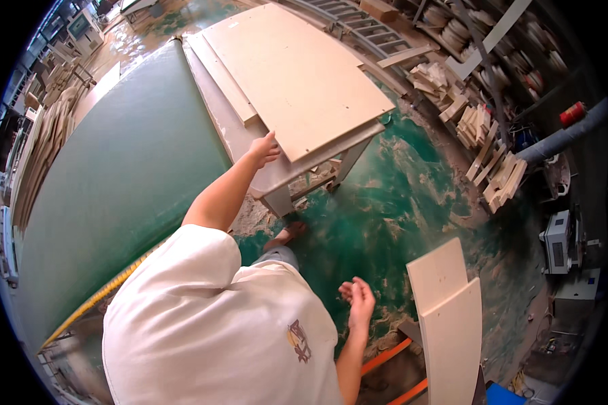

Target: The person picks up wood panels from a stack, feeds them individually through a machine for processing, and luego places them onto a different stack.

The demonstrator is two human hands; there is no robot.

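A large pale wooden panel lies on a worn work table, its near corner reaching close to the table's front edge. Along the panel's left side runs a narrow pale board. My left hand is stretched out to the panel's near left edge, fingers loosely bent and apart; whether it touches the edge I cannot tell. Low on my right hangs my right hand, empty, with its fingers half curled and apart. Two pale boards stand overlapped to the right of it.
A big green curved surface borders the table on the left. The green floor is dusty with wood debris. Wood offcuts and a blue pipe are at the right. Orange bars lie low beside the standing boards.
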